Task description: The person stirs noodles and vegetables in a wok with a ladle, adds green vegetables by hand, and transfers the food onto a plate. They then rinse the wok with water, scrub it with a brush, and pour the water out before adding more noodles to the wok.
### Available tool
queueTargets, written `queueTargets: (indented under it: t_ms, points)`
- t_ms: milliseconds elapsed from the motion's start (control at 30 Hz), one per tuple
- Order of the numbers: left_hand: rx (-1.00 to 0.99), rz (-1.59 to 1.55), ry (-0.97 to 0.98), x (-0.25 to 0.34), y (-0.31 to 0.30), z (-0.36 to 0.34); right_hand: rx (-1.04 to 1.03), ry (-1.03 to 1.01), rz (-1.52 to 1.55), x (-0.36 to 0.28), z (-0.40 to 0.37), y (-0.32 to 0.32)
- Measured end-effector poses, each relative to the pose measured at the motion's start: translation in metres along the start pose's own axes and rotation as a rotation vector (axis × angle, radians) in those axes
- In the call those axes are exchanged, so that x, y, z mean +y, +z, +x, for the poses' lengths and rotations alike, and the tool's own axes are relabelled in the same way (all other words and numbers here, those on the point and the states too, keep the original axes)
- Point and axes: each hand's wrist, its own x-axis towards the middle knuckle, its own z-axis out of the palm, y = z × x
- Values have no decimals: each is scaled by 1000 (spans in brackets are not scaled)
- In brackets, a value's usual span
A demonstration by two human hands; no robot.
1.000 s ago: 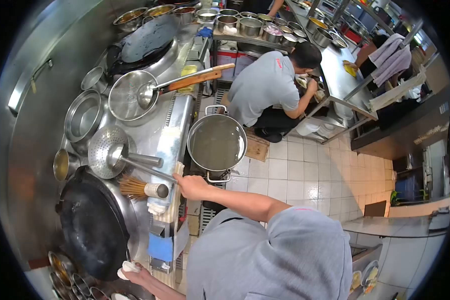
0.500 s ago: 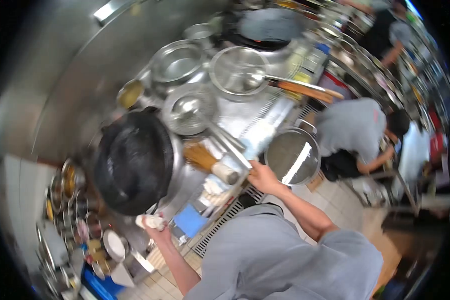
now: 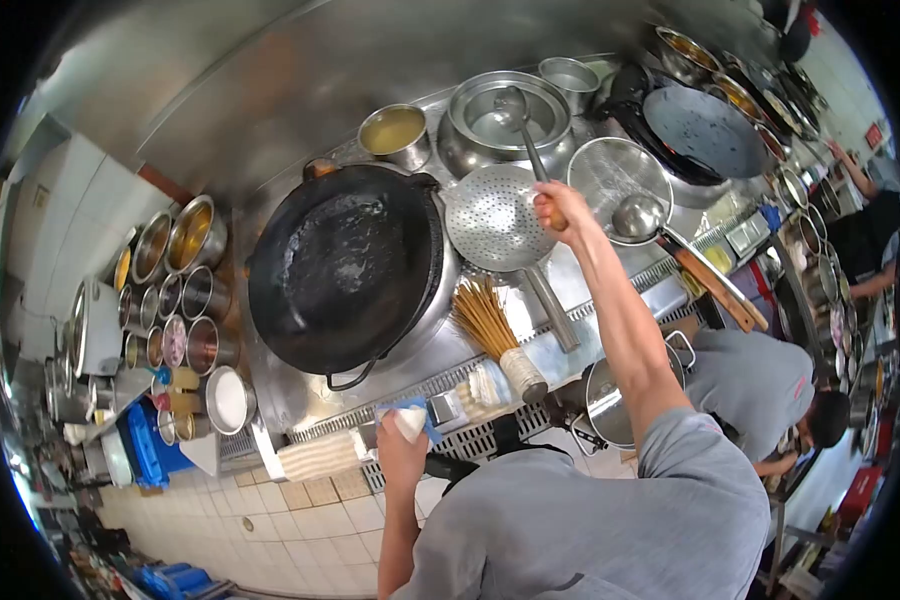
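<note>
My right hand (image 3: 566, 212) is closed round the handle of a ladle (image 3: 511, 106), whose bowl is over the lidless metal pot (image 3: 460, 150) at the back of the stove. Below that hand, a perforated skimmer (image 3: 500, 215) rests with its handle toward me. My left hand (image 3: 402, 450) grips a bunched white cloth (image 3: 410, 424) at the counter's front edge, and a blue cloth (image 3: 433, 430) shows beside it. Just beyond the left hand, a large black wok (image 3: 345, 270) sits on the burner, its inside wet and shiny.
A bamboo brush (image 3: 488, 318) lies at the front. To the right are a mesh strainer (image 3: 610, 175) with a second ladle (image 3: 638, 215) in it, and another wok (image 3: 705, 130). A bowl of yellowish liquid (image 3: 394, 135) stands behind. Metal containers (image 3: 205, 290) crowd the left; a person (image 3: 750, 385) bends at right.
My right hand has moved away from me, carrying the ladle from the front edge to over the pot. The left hand, with the white cloth, has left the wok's handle for the blue cloth.
</note>
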Motion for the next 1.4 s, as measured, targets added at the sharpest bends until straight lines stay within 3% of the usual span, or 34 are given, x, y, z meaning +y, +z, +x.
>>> queueTargets:
  t_ms: [100,233,433,600,700,800,900,1033,1100,1233,1333,1367,1400]
  points:
    - [-9,16,-13,-1,-6,-1,-404,303,718,6,7,-21]
    - [17,106,-45,4,-12,-3,-536,327,859,17,-54,-6]
    - [-11,142,10,-7,-11,-5,-589,427,965,39,-168,9]
    - [-54,176,11,-13,-10,-2,-461,562,1020,54,-256,8]
    - [-9,143,115,-11,-17,-8,-483,608,816,58,-280,-4]
    - [17,110,143,-2,-34,-18,-365,575,433,40,-296,6]
    - [160,153,162,-5,-49,-40,-289,471,13,31,-295,10]
    - [207,-45,89,-46,-55,-79,-195,108,-401,32,-248,5]
    - [174,-42,-127,-62,-51,-105,-186,-55,-389,30,-192,-1]
    - [88,11,-302,-148,-4,-164,33,-299,-772,12,-89,11]
    - [1,-91,-605,-205,43,-215,64,-202,-645,2,-46,14]
    - [-40,-161,-728,-221,57,-233,-36,-64,-373,2,-35,3]
    - [31,-222,-678,-311,128,-285,-134,79,-101,0,-22,-13]
